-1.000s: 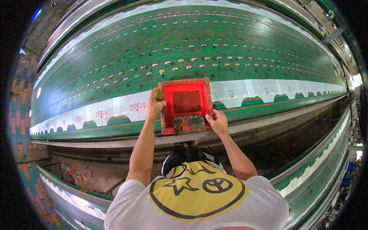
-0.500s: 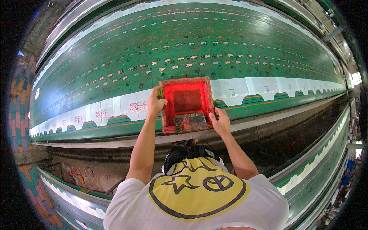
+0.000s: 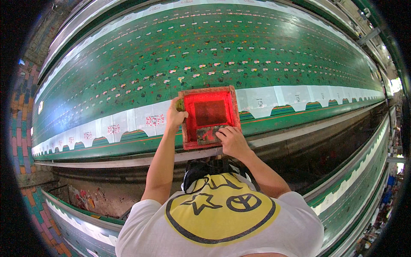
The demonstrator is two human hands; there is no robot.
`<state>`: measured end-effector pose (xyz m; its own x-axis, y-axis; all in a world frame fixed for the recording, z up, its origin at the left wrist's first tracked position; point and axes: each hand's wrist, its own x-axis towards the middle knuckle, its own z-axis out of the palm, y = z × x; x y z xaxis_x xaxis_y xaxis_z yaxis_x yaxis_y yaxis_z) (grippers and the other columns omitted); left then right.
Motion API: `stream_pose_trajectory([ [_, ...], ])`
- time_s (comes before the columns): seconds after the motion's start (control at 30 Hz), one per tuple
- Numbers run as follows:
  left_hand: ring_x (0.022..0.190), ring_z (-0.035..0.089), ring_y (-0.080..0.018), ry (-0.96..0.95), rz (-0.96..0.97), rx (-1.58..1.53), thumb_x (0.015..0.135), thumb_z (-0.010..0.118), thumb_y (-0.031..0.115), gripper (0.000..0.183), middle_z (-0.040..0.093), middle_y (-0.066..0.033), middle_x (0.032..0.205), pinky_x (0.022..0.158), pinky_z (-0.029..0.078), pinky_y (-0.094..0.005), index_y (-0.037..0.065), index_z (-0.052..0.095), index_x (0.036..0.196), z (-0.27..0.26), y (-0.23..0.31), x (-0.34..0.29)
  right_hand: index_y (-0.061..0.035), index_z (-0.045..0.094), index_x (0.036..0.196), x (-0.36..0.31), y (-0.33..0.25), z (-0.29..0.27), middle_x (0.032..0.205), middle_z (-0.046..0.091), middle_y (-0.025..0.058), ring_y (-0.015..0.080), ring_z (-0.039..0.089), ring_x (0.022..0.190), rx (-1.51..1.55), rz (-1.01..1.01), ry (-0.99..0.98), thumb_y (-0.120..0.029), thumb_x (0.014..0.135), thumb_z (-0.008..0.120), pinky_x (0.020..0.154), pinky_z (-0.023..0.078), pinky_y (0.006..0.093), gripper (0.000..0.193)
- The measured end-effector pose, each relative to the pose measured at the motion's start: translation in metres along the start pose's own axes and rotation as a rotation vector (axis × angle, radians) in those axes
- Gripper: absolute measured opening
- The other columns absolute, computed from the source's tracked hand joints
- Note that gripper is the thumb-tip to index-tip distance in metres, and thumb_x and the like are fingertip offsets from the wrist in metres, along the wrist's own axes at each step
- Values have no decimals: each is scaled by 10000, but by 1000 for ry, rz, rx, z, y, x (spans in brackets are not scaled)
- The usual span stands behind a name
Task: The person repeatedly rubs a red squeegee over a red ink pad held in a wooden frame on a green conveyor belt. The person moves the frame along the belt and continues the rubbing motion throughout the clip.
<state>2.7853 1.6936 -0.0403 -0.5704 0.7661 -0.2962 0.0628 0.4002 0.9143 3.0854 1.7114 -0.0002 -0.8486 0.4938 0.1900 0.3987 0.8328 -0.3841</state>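
Note:
A red wooden printing screen frame (image 3: 208, 91) lies flat on the white patterned border (image 3: 274, 96) of a long green cloth (image 3: 214, 47). My left hand (image 3: 174, 116) grips the frame's left side rail. My right hand (image 3: 233, 140) rests at the frame's near right corner, fingers on a paint-smeared squeegee (image 3: 205, 135) lying inside the near edge of the screen. The mesh in the middle looks dark red. My white shirt with a yellow round print fills the lower part of the view.
The long printing table curves away to both sides, its near edge (image 3: 128, 162) just under the frame. Below it is a dark gap (image 3: 325, 141). Another cloth-covered table (image 3: 355, 188) runs at the lower right. A multicoloured wall (image 3: 21, 141) stands at the left.
The frame stays almost in place on the white border. My right hand has slid a little left along the near edge onto the squeegee. The mesh centre looks darker than before.

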Motion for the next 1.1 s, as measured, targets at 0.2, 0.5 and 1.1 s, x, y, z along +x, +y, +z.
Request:
stream_pose_trajectory([
  [0.2,972,716,-295,22,74,160,613,766,33,758,743,-146,1026,882,556,-403,120,606,1349,0,8,-3,-38,713,1017,30,15,4,1028,715,99,303,664,1020,17,28,127,-80,791,645,890,531,442,240],
  [0.5,1087,709,-337,77,155,168,753,753,154,579,747,-193,1109,950,540,-414,81,630,1314,3,6,-4,-43,718,1011,131,57,-3,1021,737,89,316,681,993,-31,78,123,-100,834,735,873,539,460,187],
  [1.1,1156,693,-342,136,102,169,1004,621,284,378,732,-191,1208,995,517,-417,83,625,1325,6,-11,6,-104,745,940,101,53,-9,991,740,21,230,664,1010,54,-405,-255,-61,730,671,926,470,394,226],
])
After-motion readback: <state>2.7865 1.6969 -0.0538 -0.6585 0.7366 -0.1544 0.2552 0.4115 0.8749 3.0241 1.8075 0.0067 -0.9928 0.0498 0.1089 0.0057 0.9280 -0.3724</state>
